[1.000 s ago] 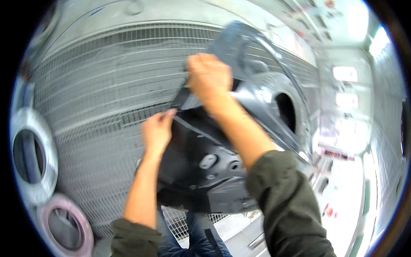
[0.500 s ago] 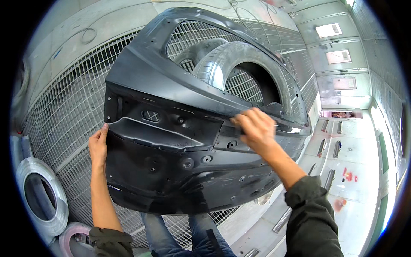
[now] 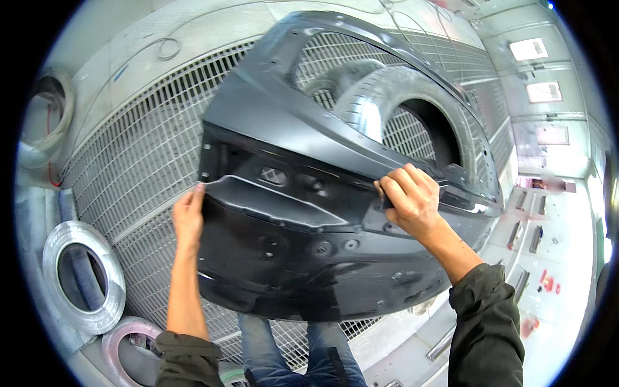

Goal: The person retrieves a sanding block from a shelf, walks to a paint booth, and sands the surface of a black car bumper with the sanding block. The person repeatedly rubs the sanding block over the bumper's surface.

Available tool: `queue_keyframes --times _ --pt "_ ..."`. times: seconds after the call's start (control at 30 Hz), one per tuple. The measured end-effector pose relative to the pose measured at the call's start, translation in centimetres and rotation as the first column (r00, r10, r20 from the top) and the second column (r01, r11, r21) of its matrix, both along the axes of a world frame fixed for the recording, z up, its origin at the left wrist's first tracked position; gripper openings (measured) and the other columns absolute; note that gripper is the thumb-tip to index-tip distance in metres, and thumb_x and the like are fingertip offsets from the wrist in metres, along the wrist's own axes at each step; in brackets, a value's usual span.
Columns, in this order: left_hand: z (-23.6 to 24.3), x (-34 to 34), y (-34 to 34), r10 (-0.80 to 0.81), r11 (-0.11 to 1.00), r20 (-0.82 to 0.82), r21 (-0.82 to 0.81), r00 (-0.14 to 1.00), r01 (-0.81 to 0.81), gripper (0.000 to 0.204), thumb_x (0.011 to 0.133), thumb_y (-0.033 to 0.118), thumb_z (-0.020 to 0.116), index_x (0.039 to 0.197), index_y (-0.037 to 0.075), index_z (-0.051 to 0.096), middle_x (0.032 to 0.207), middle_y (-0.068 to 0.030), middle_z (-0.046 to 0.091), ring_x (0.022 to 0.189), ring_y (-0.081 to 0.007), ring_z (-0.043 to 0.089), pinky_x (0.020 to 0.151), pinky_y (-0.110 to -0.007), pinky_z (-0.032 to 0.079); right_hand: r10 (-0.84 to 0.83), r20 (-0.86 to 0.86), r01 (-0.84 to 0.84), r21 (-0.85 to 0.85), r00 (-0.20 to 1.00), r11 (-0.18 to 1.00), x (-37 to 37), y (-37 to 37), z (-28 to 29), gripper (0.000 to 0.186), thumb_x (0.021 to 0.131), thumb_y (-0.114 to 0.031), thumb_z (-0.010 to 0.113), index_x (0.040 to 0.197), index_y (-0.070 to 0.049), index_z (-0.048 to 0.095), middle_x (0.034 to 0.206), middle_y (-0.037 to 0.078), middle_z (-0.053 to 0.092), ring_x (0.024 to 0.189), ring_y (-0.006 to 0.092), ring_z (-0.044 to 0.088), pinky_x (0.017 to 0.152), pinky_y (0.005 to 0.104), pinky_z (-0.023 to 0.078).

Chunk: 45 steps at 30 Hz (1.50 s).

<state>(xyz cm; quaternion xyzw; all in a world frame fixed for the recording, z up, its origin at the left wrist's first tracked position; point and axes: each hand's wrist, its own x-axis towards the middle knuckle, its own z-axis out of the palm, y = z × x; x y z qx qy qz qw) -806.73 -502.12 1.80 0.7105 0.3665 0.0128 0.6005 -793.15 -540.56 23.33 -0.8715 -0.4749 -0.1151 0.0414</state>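
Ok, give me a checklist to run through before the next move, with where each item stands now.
1. Left hand at the black car panel: ok, fingertips at its left edge.
2. Right hand over the panel: ok, fingers curled around a small dark item.
3. Kind of item in that hand: cannot tell, mostly covered.
4. Window opening unobstructed behind: not ok, a tyre shows through it.
5. Panel firmly supported underneath: cannot tell, contact points hidden.
6. Legs free of the panel's lower edge: cannot tell, they overlap from above.
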Motion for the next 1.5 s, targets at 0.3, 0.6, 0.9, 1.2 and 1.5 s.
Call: queue_keyframes --times 0.3,0.6,0.9,1.2,1.5 --pt "2.2 0.3 -0.3 -0.069 0.988 -0.084 0.135 0.994 0.08 0.061 0.096 0.053 0.068 0.072 -0.002 0.06 0.057 -0.013 0.049 0.057 -0.0195 0.041 0.057 -0.041 0.04 -0.042 -0.073 0.043 0.017 0.996 0.999 3.4 20.6 -5.2 0.016 0.067 -0.005 0.07 0.077 -0.008 0.057 0.079 0.006 0.057 0.08 0.0257 0.062 0.064 0.0393 0.053" --pt "3.0 0.7 0.5 -0.141 0.988 -0.116 0.042 0.983 0.147 0.06 0.094 0.056 0.068 0.079 -0.003 0.068 0.063 -0.0223 0.06 0.06 -0.0376 0.058 0.064 -0.047 0.047 -0.286 -0.338 0.199 -0.271 0.897 0.942 8.8 31.1 -7.4 0.035 0.084 -0.032 0.079 0.108 -0.007 0.077 0.097 0.018 0.076 0.094 0.0391 0.072 0.085 0.0485 0.057" --pt "2.7 0.8 1.0 -0.154 0.988 -0.076 0.004 0.985 0.154 0.065 0.095 0.055 0.069 0.07 -0.004 0.06 0.054 -0.0128 0.046 0.057 -0.0195 0.04 0.058 -0.042 0.041 -0.415 -0.507 0.229 -0.39 0.756 0.892 7.1 19.7 -0.5 0.039 0.075 -0.036 0.086 0.091 -0.003 0.072 0.082 0.018 0.072 0.083 0.0401 0.07 0.073 0.0486 0.053" --pt "2.7 0.6 0.3 -0.095 0.994 -0.063 0.055 0.993 0.099 0.068 0.095 0.055 0.07 0.066 -0.004 0.052 0.053 -0.0102 0.039 0.059 -0.0185 0.032 0.056 -0.042 0.037 -0.249 -0.557 0.131 -0.243 0.792 0.961 7.9 21.0 -0.2 0.048 0.071 -0.038 0.089 0.099 0.0 0.076 0.088 0.021 0.075 0.088 0.0396 0.072 0.081 0.0457 0.056" --pt "2.8 0.7 0.2 -0.102 0.994 -0.138 0.026 0.985 0.107 0.068 0.095 0.057 0.069 0.066 -0.004 0.056 0.053 -0.0109 0.042 0.057 -0.0193 0.034 0.056 -0.042 0.038 -0.361 -0.495 0.206 -0.34 0.79 0.918 8.2 21.3 -0.8 0.052 0.072 -0.043 0.089 0.105 -0.004 0.078 0.085 0.018 0.074 0.086 0.0353 0.073 0.077 0.0446 0.056"
